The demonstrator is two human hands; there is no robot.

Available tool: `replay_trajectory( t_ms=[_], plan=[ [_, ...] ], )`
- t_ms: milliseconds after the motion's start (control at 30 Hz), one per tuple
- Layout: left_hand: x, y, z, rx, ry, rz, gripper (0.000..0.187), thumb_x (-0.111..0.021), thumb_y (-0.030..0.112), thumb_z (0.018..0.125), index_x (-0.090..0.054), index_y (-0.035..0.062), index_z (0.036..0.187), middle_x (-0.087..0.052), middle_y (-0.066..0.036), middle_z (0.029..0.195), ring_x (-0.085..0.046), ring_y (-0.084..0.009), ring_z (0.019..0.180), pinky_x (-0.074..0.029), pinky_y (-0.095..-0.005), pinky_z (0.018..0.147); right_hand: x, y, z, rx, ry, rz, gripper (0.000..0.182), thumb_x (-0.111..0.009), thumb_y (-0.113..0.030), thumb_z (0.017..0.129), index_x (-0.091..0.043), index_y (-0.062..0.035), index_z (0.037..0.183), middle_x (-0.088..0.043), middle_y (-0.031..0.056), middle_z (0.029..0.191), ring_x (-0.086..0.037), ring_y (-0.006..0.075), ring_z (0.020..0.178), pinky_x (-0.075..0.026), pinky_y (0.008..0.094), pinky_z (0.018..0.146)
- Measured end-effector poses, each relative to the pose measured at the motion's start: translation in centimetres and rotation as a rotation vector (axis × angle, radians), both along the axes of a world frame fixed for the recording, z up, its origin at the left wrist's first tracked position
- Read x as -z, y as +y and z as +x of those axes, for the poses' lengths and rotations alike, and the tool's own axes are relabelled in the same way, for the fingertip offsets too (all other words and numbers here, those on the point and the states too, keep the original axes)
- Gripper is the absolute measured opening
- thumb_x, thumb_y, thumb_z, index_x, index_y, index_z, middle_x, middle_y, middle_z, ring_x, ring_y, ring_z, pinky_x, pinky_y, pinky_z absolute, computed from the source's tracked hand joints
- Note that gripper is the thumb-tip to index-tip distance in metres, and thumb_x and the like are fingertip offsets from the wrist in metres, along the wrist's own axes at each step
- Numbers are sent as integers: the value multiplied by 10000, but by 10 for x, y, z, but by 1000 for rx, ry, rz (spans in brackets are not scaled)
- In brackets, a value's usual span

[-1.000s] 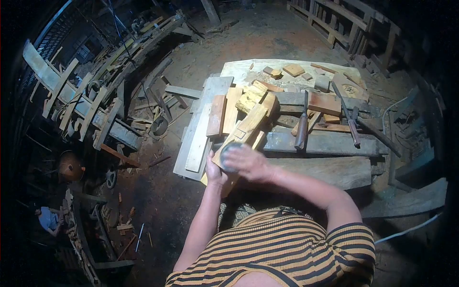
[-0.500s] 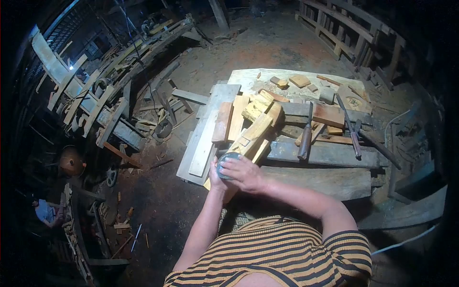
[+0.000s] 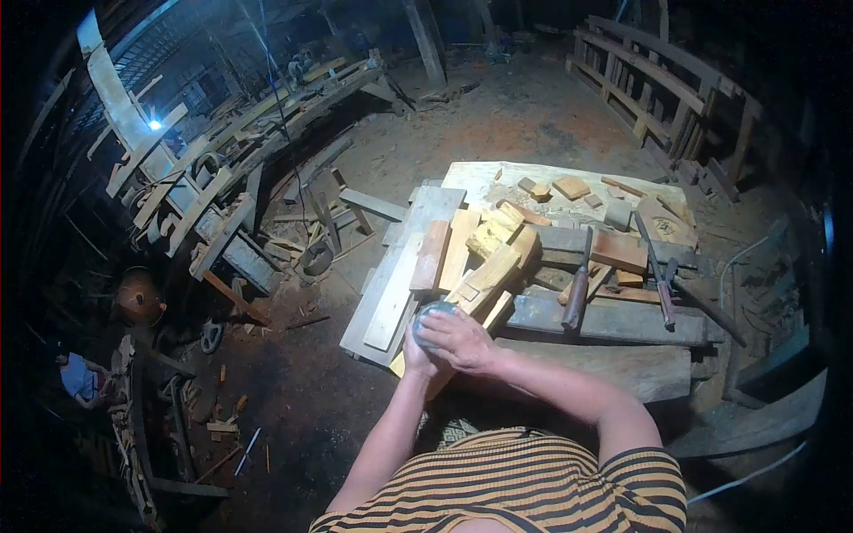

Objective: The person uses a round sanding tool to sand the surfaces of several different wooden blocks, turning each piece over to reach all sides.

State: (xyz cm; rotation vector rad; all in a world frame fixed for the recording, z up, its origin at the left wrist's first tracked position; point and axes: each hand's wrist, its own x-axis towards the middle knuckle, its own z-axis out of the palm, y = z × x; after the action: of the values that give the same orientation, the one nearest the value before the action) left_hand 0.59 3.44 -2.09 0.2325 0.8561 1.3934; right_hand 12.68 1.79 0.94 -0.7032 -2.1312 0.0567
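Both hands meet over a round grey-green disc (image 3: 435, 313) close above the near end of a long yellowish wooden piece (image 3: 484, 277). My left hand (image 3: 418, 354) is closed around the disc's left and lower side, partly hidden behind the other hand. My right hand (image 3: 464, 343) lies across the top, its fingers bent together over the disc and covering much of it. The wooden piece has a rectangular cut in its upper face. Beyond it sits a rough yellow block (image 3: 494, 233), and pale boards (image 3: 391, 302) lie to the left.
To the right on the bench lie a wooden-handled chisel (image 3: 577, 298) and another long tool (image 3: 664, 298). Several offcuts (image 3: 570, 187) rest on the pale board at the back. A cluttered timber stack (image 3: 213, 191) stands left; another person (image 3: 80, 377) is at the far left.
The view has tilted, so the bench and hands sit lower in the picture and slightly to the right. Both hands stay on the disc, with the right fingers shifted a little across it.
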Motion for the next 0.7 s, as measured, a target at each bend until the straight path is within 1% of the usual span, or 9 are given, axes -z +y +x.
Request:
replay_trajectory(
  t_ms=[67, 133, 267, 333, 433, 533, 600, 633, 700],
  plan=[
    [17, 5, -7, 29, 45, 24, 571, -204, 504, 937, -545, 90, 1133, -630, -98, 933, -599, -232, 679, -467, -323, 469, 1, 18, 8, -82, -49, 0, 327, -576, -224, 797, -577, -136, 1112, -573, 111, 1099, -516, 283, 1126, -405, 408, 961],
    [0, -8, -19, 361, 60, 51, 596, -200, 516, 935, -534, 64, 1134, -628, -117, 914, -580, -242, 606, -433, -304, 436, -8, 47, 33, 129, -104, -159, 263, -530, -223, 829, -594, -123, 1063, -580, 134, 1090, -535, 297, 1072, -425, 393, 923],
    [-1, -9, -16, 331, 98, 85, 608, -193, 518, 936, -529, 50, 1129, -624, -134, 909, -566, -246, 574, -412, -293, 410, 16, 112, 85, 565, -3, -476, 333, -495, -262, 875, -592, -127, 1164, -487, 97, 1314, -381, 262, 1274, -243, 431, 1081],
    [-4, -8, -15, 330, 90, 82, 608, -195, 516, 937, -529, 45, 1127, -623, -140, 914, -565, -248, 573, -409, -290, 405, 18, 111, 79, 647, -41, -396, 330, -494, -273, 880, -594, -128, 1159, -490, 103, 1309, -387, 270, 1270, -249, 441, 1072],
    [-3, -10, -16, 345, 53, 94, 579, -214, 512, 941, -541, 65, 1110, -625, -122, 945, -587, -238, 629, -433, -303, 426, 7, 70, 45, 286, -45, -278, 292, -553, -236, 851, -625, -112, 1105, -572, 116, 1199, -497, 287, 1155, -372, 428, 985],
    [12, 0, -6, 24, 85, 90, 509, -255, 505, 944, -560, 123, 1084, -628, -73, 965, -613, -196, 773, -482, -329, 483, -8, 2, 5, 0, -33, -81, 274, -600, -196, 820, -637, -104, 1076, -613, 114, 1111, -530, 289, 1123, -388, 401, 993],
    [13, 1, -5, -3, 56, 57, 529, -240, 506, 944, -561, 108, 1079, -628, -84, 951, -610, -217, 709, -469, -323, 464, -8, 16, 9, -16, -26, -35, 248, -571, -205, 826, -629, -106, 1046, -613, 117, 1067, -549, 289, 1064, -406, 415, 944],
    [6, -6, -12, 173, 70, 57, 543, -228, 507, 944, -554, 97, 1085, -628, -93, 945, -602, -226, 670, -457, -318, 450, -7, 29, 15, -23, -21, 18, 226, -542, -213, 832, -621, -107, 1016, -614, 119, 1024, -568, 289, 1005, -423, 430, 895],
    [0, -9, -16, 314, 94, 47, 628, -190, 525, 938, -509, 40, 1179, -623, -135, 949, -575, -253, 579, -423, -278, 402, 14, 77, 46, 201, -114, -213, 282, -552, -216, 859, -614, -130, 1120, -596, 100, 1157, -527, 277, 1135, -383, 398, 993]
  ],
)
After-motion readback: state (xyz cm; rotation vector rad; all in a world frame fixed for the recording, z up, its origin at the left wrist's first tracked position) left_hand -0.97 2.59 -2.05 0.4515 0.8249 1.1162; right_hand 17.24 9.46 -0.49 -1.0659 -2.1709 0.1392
